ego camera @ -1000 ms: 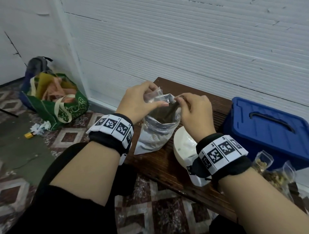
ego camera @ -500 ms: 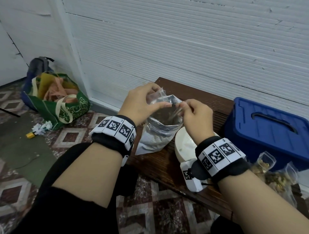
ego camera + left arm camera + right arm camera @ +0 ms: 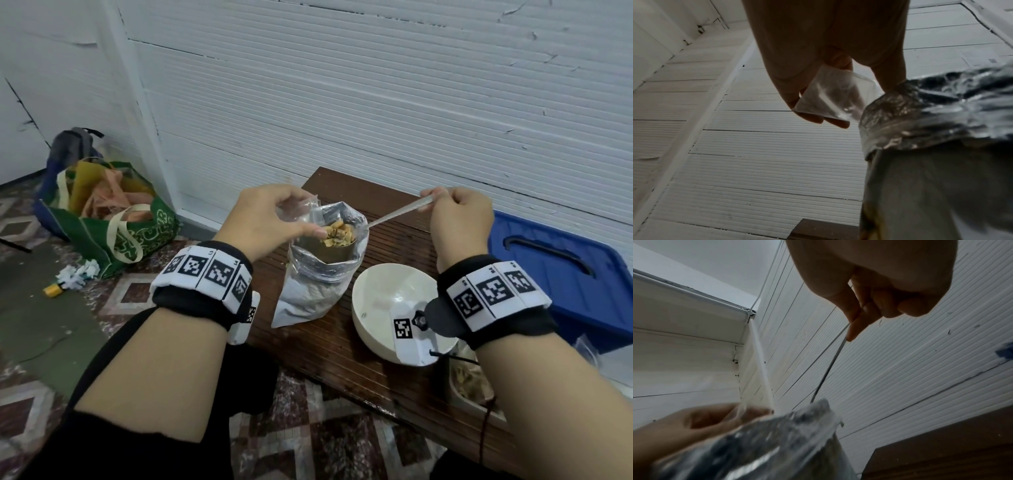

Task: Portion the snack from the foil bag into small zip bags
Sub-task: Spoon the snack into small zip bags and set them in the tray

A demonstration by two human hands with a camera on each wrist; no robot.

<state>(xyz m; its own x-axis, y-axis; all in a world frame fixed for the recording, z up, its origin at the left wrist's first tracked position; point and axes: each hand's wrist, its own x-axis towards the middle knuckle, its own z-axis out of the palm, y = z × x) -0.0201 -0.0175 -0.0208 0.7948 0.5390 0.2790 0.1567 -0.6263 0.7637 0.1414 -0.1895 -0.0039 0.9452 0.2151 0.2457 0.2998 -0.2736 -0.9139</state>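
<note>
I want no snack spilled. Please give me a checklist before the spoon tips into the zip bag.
1. Left hand holds zip bag: ok.
2. Zip bag mouth open: cannot tell.
3. Right hand grip on spoon handle: ok.
4. Spoon loaded with snack: ok.
5. Foil bag upright on bench: ok.
6. Spoon over zip bag mouth: not ok, above the foil bag.
</note>
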